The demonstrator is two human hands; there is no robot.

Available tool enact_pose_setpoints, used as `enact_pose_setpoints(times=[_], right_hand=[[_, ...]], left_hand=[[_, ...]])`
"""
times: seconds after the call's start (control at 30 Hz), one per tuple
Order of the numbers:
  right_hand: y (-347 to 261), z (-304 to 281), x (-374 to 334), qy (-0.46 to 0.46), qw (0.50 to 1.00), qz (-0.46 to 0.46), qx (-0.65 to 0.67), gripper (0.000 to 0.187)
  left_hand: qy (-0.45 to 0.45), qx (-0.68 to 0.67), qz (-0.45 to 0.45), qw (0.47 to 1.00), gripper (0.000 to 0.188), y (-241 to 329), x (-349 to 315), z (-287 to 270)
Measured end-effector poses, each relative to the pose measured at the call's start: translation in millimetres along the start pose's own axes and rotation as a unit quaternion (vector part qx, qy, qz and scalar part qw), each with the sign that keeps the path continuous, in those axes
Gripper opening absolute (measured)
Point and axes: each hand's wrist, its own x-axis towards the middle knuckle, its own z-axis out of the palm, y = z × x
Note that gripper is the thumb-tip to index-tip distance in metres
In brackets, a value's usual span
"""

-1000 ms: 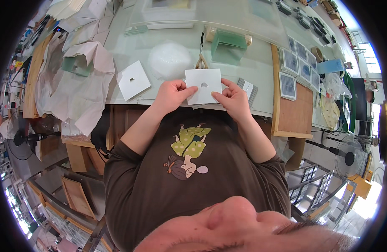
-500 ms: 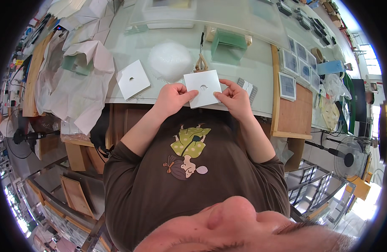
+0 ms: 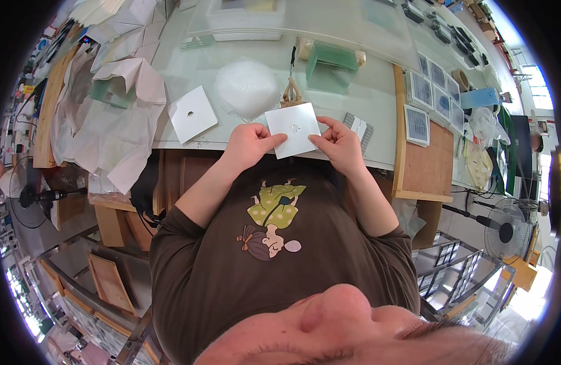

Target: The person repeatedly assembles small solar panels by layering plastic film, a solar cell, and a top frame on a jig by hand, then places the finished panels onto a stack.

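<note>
Between my two hands is a thin white square sheet [image 3: 298,143] with a small round mark or cut-out near its middle. My left hand [image 3: 248,145] pinches its left edge, thumb on top. At the right edge, my right hand [image 3: 340,145] grips it between thumb and fingers. A pale rim shows behind the sheet's right side; whether that is a second layer I cannot tell. Left of my left hand lies another white square [image 3: 195,125] with a dark-looking hole. Just beyond the held sheet rests a brown forked tool [image 3: 291,94], partly covered by it.
A white, translucent foam-like heap [image 3: 247,88] sits beyond my left hand. Green-tinted glass panes [image 3: 331,68] stand farther back. A grey striped piece [image 3: 359,129] lies beside my right hand. Crumpled white paper [image 3: 110,118] covers the left; small dark-panelled tiles [image 3: 417,125] lie right on a wooden board [image 3: 426,158].
The held sheet has turned and tilted slightly, and its centre mark looks fainter. Both hands keep their hold in nearly the same place.
</note>
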Motion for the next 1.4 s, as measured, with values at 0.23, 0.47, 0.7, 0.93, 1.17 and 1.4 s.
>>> enact_pose_setpoints(times=[0.23,0.47,0.7,0.93,1.17,1.4], right_hand=[[2.8,1.5,-1.4,0.012,1.0,-0.007,-0.025,0.048],[-2.4,-9.2,-7.8,0.042,0.898,-0.338,-0.279,0.043],[-1.5,-18.5,-6.3,0.012,0.786,-0.486,-0.381,0.037],[2.8,20.3,-21.5,0.081,0.986,-0.123,0.079,0.036],[30.6,25.4,-11.7,0.057,0.997,-0.047,0.009,0.049],[30.5,10.4,-11.1,0.037,0.988,0.036,0.147,0.039]], left_hand=[[0.014,0.027,0.001,1.0,0.037,-1.3,0.0,2.3],[0.188,0.248,0.384,0.869,0.022,-1.5,-5.4,8.0],[0.096,0.309,0.469,0.822,0.014,8.5,-8.6,-19.7],[0.106,-0.061,0.2,0.972,0.029,18.6,7.3,-6.9],[0.122,0.13,0.098,0.979,0.036,7.8,24.3,-6.3],[0.007,-0.17,-0.027,0.985,0.028,-19.5,-3.9,-12.4]])
